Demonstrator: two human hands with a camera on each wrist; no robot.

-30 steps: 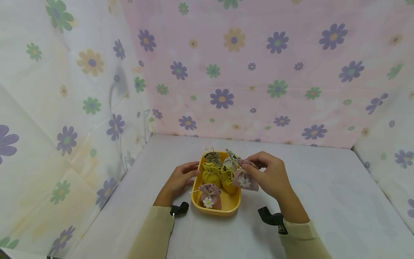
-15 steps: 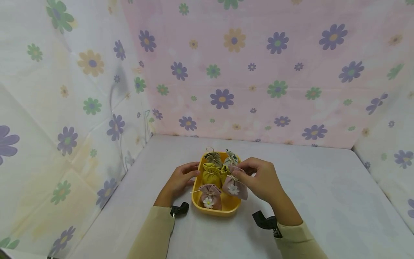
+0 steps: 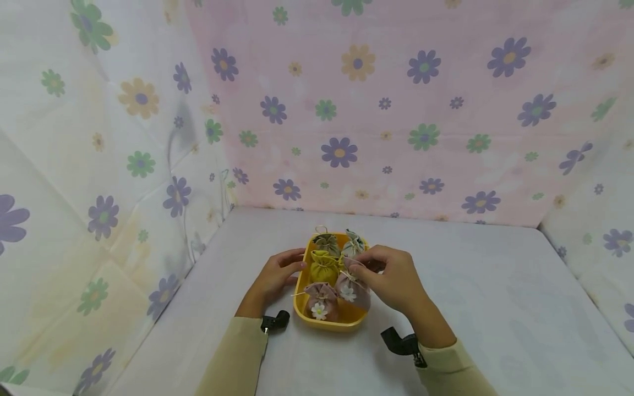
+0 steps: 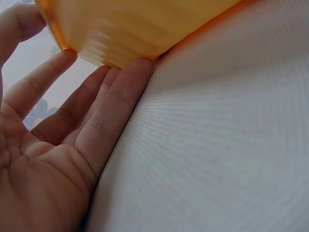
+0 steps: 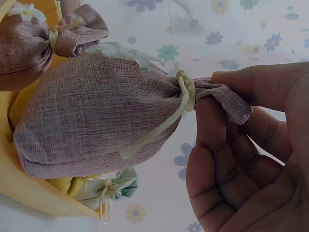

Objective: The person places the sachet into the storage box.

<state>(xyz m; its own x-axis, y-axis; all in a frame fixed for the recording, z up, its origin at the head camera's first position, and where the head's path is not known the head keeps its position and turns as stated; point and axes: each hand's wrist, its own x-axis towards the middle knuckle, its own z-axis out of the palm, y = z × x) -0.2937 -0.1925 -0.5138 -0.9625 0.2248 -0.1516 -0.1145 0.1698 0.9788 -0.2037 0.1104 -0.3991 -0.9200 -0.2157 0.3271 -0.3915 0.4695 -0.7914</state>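
Observation:
In the head view a yellow tray [image 3: 334, 326] stands on the table with several small drawstring pouches in it. My right hand [image 3: 393, 279] pinches the gathered neck of a dusty-pink pouch [image 5: 99, 116] between thumb and fingers. This pouch has a white flower and hangs over the tray's right front part, partly within the rim. Beside it at the front left lies another pink pouch [image 3: 323, 306] with a white flower. My left hand [image 3: 275, 275] steadies the tray from the left; its loosely extended fingertips touch the outer wall [image 4: 120, 38] in the left wrist view.
Behind the pink pouches sit a mustard-yellow pouch [image 3: 324, 268], an olive pouch [image 3: 327, 243] and a pale green pouch [image 3: 354, 242]. A second yellow one is mostly hidden by the held pouch. Flowered cloth [image 3: 376, 121] walls the white table [image 3: 495, 286] at the back and sides.
My right hand has carried the pink pouch leftward from beyond the tray's right rim to over its right front part, beside the other pink pouch. My left hand has stayed in place.

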